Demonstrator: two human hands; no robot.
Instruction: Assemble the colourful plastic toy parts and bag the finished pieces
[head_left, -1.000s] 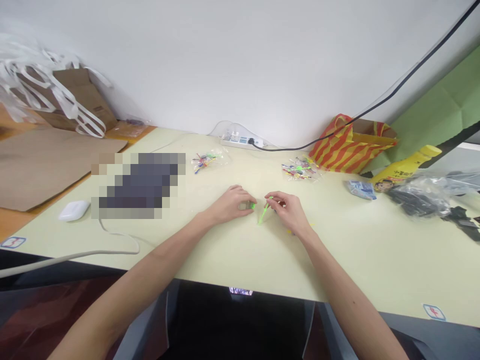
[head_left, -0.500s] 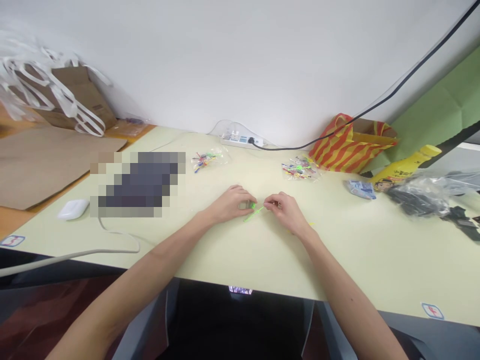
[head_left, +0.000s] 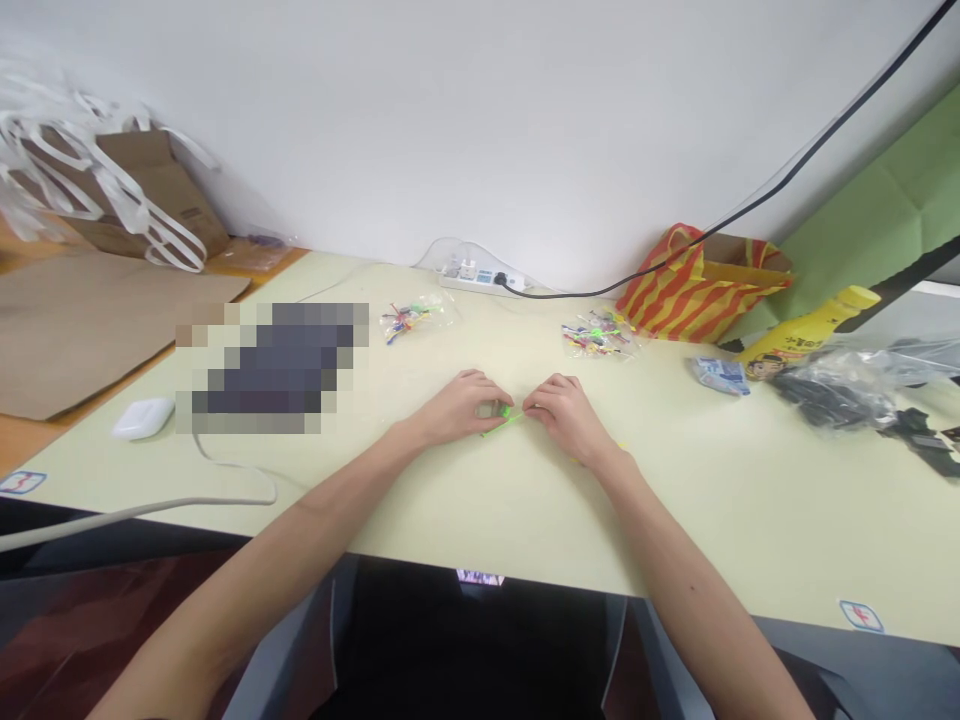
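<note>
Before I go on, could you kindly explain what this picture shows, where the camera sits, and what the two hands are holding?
There is no machine here: a person works with bare hands, and the single camera is worn on the head, looking forward and down. The left hand and right hand meet over a pale yellow table, fingertips closed on a thin bright green plastic stick; whether it is one piece or two is too small to tell. Farther back lie a clear bag of small coloured pieces, a second such bag, a white power strip, a red and yellow striped bag and a yellow plastic bottle.
</note>
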